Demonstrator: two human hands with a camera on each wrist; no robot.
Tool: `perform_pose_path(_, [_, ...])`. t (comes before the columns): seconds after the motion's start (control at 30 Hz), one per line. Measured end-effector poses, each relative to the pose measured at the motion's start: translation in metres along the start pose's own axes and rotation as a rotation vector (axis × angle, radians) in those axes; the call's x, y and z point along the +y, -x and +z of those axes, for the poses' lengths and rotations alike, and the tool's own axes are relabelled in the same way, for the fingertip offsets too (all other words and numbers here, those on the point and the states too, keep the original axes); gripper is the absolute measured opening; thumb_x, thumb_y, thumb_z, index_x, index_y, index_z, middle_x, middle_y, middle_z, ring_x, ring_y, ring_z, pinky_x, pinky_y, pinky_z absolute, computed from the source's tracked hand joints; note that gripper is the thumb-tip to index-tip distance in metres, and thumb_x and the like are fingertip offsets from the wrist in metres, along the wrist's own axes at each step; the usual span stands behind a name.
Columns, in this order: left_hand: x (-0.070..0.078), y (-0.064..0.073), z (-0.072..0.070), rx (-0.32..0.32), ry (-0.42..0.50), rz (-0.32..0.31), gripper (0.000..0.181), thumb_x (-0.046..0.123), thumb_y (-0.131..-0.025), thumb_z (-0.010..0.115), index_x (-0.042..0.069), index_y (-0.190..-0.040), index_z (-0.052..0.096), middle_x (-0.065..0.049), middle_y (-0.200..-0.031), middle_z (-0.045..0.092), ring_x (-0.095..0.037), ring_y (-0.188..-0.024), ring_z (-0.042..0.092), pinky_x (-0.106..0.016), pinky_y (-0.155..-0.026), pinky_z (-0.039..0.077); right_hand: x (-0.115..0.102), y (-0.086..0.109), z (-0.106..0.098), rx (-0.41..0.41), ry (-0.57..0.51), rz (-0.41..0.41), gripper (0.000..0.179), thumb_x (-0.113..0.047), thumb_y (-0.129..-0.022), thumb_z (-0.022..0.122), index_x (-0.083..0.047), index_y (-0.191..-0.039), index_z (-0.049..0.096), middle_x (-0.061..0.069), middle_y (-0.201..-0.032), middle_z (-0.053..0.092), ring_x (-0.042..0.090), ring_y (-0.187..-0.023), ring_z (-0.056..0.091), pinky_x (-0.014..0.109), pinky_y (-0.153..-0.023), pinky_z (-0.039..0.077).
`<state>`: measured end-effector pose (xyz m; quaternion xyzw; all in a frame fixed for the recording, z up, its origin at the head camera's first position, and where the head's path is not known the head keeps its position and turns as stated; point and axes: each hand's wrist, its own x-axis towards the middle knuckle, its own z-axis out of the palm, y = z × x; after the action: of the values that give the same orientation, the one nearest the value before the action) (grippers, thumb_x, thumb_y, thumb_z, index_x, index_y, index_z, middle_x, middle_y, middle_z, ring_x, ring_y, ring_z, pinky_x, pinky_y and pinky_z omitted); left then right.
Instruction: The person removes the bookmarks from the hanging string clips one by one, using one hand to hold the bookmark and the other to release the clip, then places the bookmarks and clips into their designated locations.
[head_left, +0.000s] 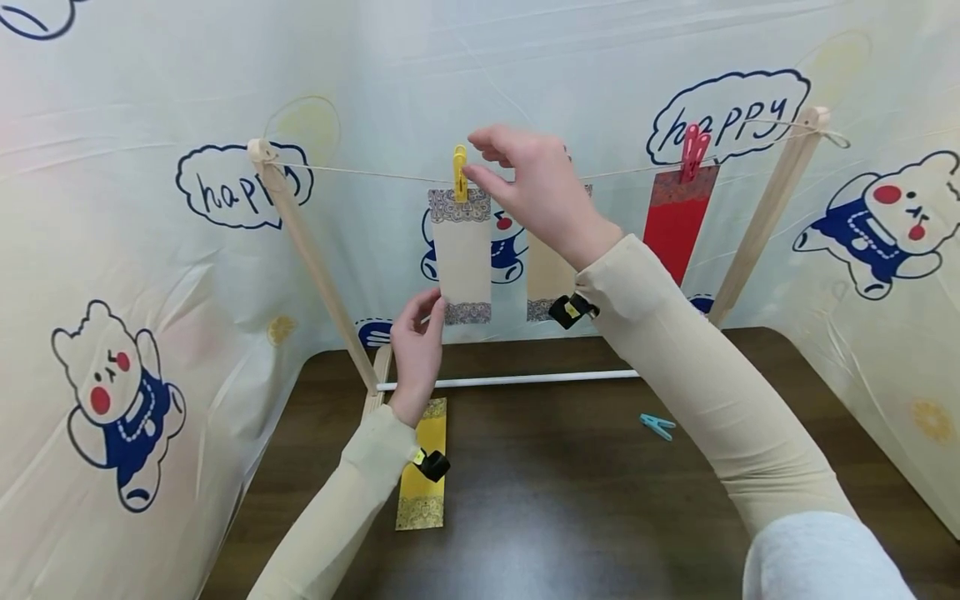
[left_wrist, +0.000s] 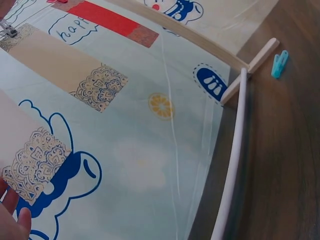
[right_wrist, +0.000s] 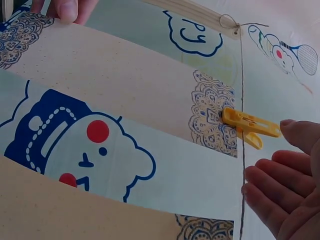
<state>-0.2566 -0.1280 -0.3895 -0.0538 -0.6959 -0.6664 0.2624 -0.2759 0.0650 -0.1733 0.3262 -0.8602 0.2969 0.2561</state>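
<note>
A cream paper strip (head_left: 462, 258) with patterned ends hangs from the string (head_left: 375, 174) by a yellow clothespin (head_left: 460, 173). My right hand (head_left: 540, 179) is beside this clothespin, its thumb tip at the clip's handle and the other fingers spread away from it, as the right wrist view shows. Down at the strip's lower left edge is my left hand (head_left: 418, 342), fingertips touching the edge; in the left wrist view its thumb stands apart from the paper. A tan strip (head_left: 547, 271) hangs to the right, partly hidden by my right arm.
A red strip (head_left: 678, 225) hangs by a red clothespin (head_left: 693, 154) near the right wooden post (head_left: 772, 212). The left post (head_left: 307, 250) and a white rod (head_left: 536, 379) complete the frame. On the table lie a yellow strip (head_left: 422, 508) and a blue clothespin (head_left: 657, 426).
</note>
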Motion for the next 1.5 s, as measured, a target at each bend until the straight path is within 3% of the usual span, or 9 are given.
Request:
perform_pose_path(0.3, [0.001,0.001,0.003,-0.029,0.008,-0.028,0.026,0.014,-0.103,0.067,0.000,-0.125,0.071,-0.019,-0.120,0.071,-0.013,-0.102,0.064,-0.023,-0.088,0.051,-0.002,-0.007,0.007,-0.057,-0.022,0.060,0.045,-0.027,-0.105,0.065,-0.004,-0.143,0.060,0.012,-0.142,0.065,0.022,-0.127,0.066,0.033,-0.108,0.051])
perform_pose_path(0.67, [0.004,0.001,0.003,-0.056,0.019,-0.029,0.026,0.018,-0.103,0.069,0.001,-0.123,0.073,-0.018,-0.115,0.073,-0.013,-0.095,0.065,-0.023,-0.082,0.052,0.000,-0.015,0.010,-0.089,-0.118,0.111,0.044,-0.025,-0.106,0.064,-0.002,-0.143,0.060,0.009,-0.131,0.072,0.019,-0.114,0.071,0.028,-0.101,0.054])
perform_pose_path(0.9, [0.003,0.001,0.003,-0.052,0.020,-0.031,0.025,0.016,-0.103,0.068,-0.001,-0.121,0.073,-0.021,-0.116,0.073,-0.017,-0.096,0.065,-0.021,-0.082,0.052,0.001,-0.015,0.010,-0.074,-0.124,0.080,0.040,-0.024,-0.106,0.063,-0.003,-0.140,0.063,0.008,-0.126,0.074,0.018,-0.109,0.072,0.029,-0.099,0.055])
perform_pose_path(1.13, [0.001,-0.002,-0.002,-0.052,0.037,0.004,0.022,0.014,-0.101,0.071,-0.003,-0.115,0.075,-0.020,-0.112,0.076,-0.008,-0.092,0.070,-0.022,-0.085,0.057,0.001,-0.015,0.011,-0.072,-0.167,0.043,0.035,-0.020,-0.105,0.065,-0.002,-0.135,0.064,0.009,-0.123,0.074,0.017,-0.109,0.071,0.026,-0.099,0.054])
perform_pose_path(1.5, [0.005,-0.003,-0.006,-0.042,0.042,0.028,0.021,0.013,-0.098,0.074,-0.003,-0.112,0.077,-0.020,-0.108,0.076,-0.009,-0.087,0.070,-0.023,-0.082,0.059,0.002,-0.014,0.014,0.010,-0.232,-0.077,0.020,-0.010,-0.102,0.067,0.002,-0.117,0.066,0.009,-0.110,0.074,0.014,-0.098,0.070,0.022,-0.090,0.055])
